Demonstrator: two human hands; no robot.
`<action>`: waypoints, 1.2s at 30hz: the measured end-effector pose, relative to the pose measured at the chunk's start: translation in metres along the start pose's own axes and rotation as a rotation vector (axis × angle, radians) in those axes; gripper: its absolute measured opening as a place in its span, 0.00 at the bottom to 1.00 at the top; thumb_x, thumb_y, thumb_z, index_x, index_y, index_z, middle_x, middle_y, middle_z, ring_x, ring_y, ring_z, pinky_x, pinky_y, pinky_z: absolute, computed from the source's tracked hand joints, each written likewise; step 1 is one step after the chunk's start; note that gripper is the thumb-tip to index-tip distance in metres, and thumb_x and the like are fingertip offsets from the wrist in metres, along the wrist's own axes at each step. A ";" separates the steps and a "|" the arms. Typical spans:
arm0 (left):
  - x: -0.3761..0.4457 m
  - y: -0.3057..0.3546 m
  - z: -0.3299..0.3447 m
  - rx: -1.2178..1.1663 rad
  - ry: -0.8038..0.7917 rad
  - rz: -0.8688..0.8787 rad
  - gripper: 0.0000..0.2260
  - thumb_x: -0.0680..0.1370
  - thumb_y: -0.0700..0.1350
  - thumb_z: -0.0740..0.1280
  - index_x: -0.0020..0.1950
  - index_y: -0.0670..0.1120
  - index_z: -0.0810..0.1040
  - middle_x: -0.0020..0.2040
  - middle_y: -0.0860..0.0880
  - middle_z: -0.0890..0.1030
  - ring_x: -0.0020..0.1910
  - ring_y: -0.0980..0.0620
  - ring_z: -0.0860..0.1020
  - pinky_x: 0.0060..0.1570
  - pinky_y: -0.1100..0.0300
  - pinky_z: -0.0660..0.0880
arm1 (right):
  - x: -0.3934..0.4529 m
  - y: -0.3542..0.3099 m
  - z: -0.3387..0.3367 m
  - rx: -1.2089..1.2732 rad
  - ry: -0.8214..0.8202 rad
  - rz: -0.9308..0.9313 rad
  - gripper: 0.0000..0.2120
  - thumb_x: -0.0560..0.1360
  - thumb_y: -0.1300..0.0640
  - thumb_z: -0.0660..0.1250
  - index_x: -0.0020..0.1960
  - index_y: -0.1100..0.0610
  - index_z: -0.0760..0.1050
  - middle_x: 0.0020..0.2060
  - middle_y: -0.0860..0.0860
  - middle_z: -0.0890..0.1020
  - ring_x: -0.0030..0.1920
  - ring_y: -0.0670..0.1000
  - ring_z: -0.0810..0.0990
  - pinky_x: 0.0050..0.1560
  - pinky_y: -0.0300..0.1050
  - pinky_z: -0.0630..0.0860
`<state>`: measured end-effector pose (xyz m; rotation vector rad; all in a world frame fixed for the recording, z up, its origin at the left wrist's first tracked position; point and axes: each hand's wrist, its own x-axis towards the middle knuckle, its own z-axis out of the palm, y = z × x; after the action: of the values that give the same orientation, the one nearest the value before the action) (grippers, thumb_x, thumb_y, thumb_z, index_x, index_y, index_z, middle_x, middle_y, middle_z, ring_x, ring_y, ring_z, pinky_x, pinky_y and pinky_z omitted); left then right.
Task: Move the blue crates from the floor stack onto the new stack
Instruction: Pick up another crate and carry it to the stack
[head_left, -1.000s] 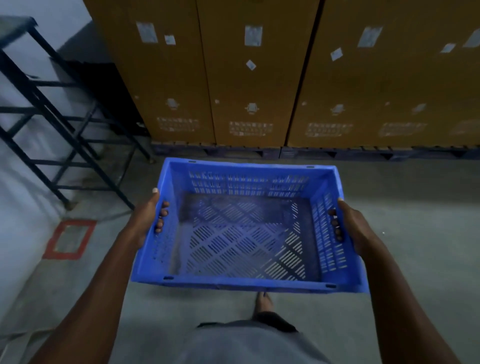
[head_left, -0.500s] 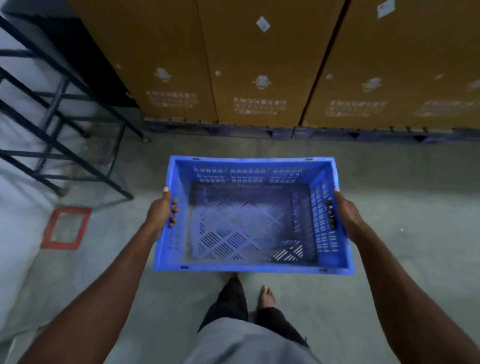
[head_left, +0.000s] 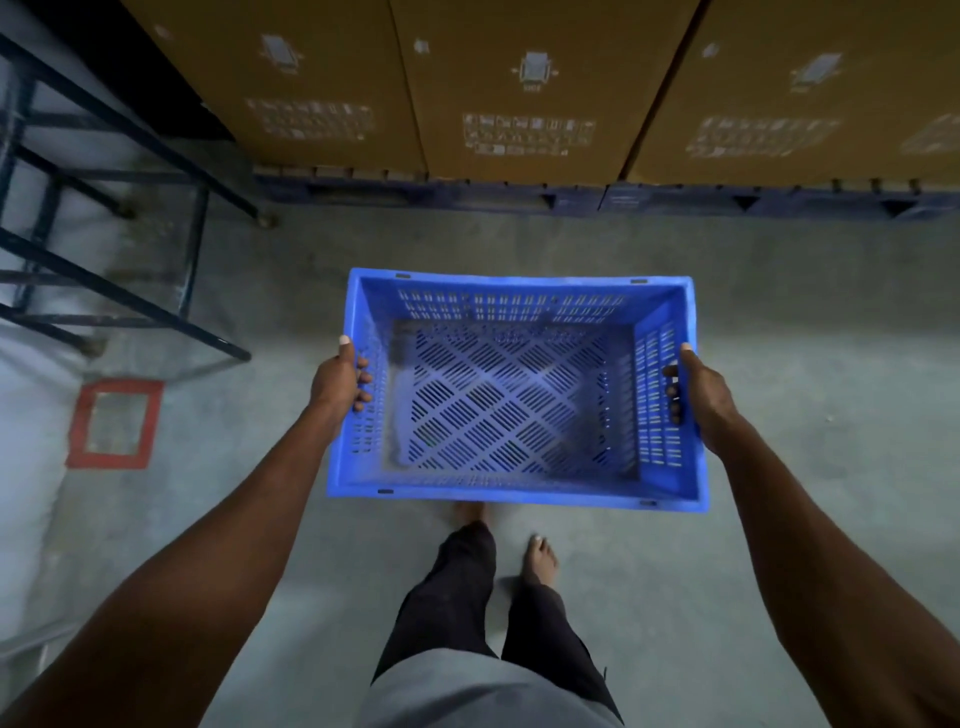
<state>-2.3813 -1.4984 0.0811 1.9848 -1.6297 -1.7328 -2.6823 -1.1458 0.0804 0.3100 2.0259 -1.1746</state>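
An empty blue slotted crate (head_left: 511, 395) hangs in front of me above the grey floor, held level. My left hand (head_left: 336, 382) grips its left wall, fingers hooked through the handle slot, thumb along the rim. My right hand (head_left: 698, 392) grips the right wall the same way. No crate stack shows in this view; my own legs and bare feet (head_left: 540, 558) stand below the crate's near edge.
Tall brown cartons (head_left: 524, 88) on dark blue pallets (head_left: 571, 195) close off the far side. A black metal frame (head_left: 104, 218) stands at the left against a white wall. A red square outline (head_left: 115, 423) is marked on the floor at the left.
The crate has gone down and away from me, looking smaller and lower toward the floor. The view has tipped downward and my legs have come into sight. Both hands keep their grip.
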 end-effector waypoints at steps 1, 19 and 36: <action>0.004 0.000 0.002 -0.001 0.005 -0.002 0.25 0.83 0.64 0.51 0.45 0.45 0.74 0.36 0.48 0.73 0.26 0.50 0.68 0.27 0.59 0.63 | 0.005 -0.001 0.002 0.003 -0.001 0.002 0.24 0.80 0.37 0.58 0.47 0.58 0.74 0.32 0.53 0.70 0.28 0.52 0.66 0.30 0.45 0.65; 0.029 -0.019 0.023 -0.037 0.022 -0.019 0.24 0.84 0.62 0.50 0.50 0.44 0.73 0.35 0.48 0.72 0.27 0.50 0.67 0.28 0.59 0.62 | 0.046 0.005 0.004 0.081 -0.058 0.083 0.27 0.78 0.32 0.56 0.46 0.57 0.74 0.31 0.52 0.69 0.27 0.51 0.65 0.29 0.44 0.63; 0.008 -0.026 0.025 0.234 0.293 0.228 0.17 0.83 0.55 0.59 0.62 0.43 0.75 0.56 0.44 0.79 0.57 0.40 0.78 0.53 0.52 0.72 | 0.032 0.005 0.009 -0.249 0.103 -0.086 0.27 0.82 0.38 0.55 0.55 0.62 0.76 0.49 0.64 0.82 0.45 0.64 0.81 0.52 0.57 0.77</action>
<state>-2.3839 -1.4783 0.0501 1.9345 -1.9290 -1.1591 -2.6969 -1.1552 0.0513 0.1643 2.2672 -0.9598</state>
